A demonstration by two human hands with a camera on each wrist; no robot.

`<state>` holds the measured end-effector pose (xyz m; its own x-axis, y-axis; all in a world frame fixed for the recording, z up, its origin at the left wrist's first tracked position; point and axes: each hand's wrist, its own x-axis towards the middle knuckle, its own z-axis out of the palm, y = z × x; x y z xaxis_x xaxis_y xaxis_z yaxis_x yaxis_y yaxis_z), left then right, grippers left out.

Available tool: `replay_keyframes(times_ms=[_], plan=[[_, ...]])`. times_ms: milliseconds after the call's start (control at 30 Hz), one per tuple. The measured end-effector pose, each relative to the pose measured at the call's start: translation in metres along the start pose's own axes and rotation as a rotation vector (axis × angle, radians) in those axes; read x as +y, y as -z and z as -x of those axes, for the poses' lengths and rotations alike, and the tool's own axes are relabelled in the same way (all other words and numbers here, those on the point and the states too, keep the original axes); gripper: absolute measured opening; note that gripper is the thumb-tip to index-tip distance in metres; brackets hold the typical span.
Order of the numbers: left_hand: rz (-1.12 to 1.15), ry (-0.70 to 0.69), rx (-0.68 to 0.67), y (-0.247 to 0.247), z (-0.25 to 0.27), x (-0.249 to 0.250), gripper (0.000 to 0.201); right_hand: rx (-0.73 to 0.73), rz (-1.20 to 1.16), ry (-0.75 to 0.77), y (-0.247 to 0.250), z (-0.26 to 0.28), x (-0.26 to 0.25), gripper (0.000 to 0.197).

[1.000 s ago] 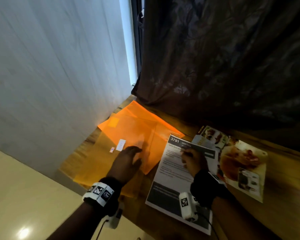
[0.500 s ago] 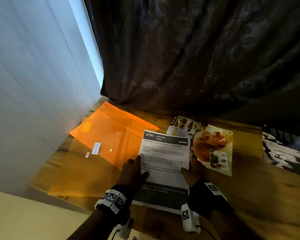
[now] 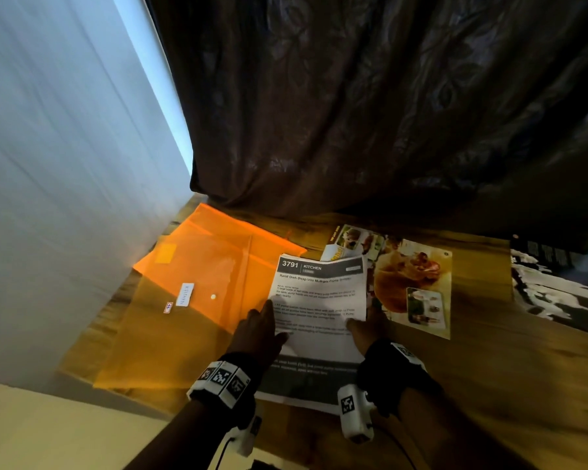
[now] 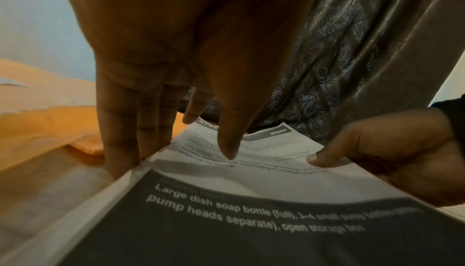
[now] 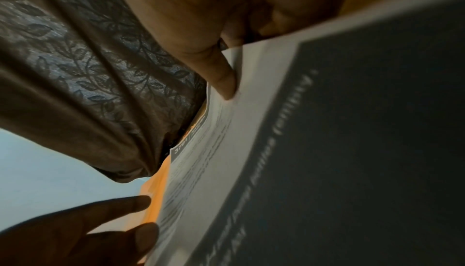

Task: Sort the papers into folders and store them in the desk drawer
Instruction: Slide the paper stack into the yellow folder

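— Where does the head view sit?
— High, facing down onto the tabletop (image 3: pixel 489 368) beyond the fingers (image 3: pixel 263 308).
— The wrist views?
— Very near, low along each hand's fingers (image 4: pixel 118 131); all three share the printed sheet (image 3: pixel 323 300).

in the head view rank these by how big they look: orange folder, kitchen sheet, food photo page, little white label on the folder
1. orange folder, clearly the largest
2. kitchen sheet
3. food photo page; it lies farther from the camera, so its true size against the sheet is unsure
4. white label, by far the smallest
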<state>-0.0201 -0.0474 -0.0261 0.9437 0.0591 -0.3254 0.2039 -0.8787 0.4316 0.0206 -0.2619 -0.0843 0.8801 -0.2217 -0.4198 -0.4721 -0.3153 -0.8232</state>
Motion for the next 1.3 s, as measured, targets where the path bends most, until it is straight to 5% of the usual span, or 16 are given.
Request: replay_keyframes(times_ms=[333,567,667,767,1033,1300], plan=[[0.119,0.030,-0.053,0.029,-0.013,0.005,0.074,-0.093,-0.171,0.192,0.011,0.016,-0.015,0.041],[0.825,0.044,0.013,0.037,-0.037,-0.005,0.054,-0.161,-0.256,0.334,0.045,0.019,-0.042,0.030],[1.062,-0.020,0.144,0.048,-0.030,0.019,0.028,-0.083,-0.171,0.441,0.047,0.017,-0.063,0.032],[1.226,-0.118,0.297,0.055,-0.022,0.040,0.026,0.017,-0.137,0.472,0.047,0.014,-0.078,0.038],[1.292,-0.213,0.391,0.033,-0.014,0.051,0.032,0.089,-0.259,0.478,0.044,0.028,-0.086,0.058],[1.294,-0.306,0.390,0.025,-0.014,0.059,0.034,0.094,-0.232,0.465,0.044,0.022,-0.081,0.058]])
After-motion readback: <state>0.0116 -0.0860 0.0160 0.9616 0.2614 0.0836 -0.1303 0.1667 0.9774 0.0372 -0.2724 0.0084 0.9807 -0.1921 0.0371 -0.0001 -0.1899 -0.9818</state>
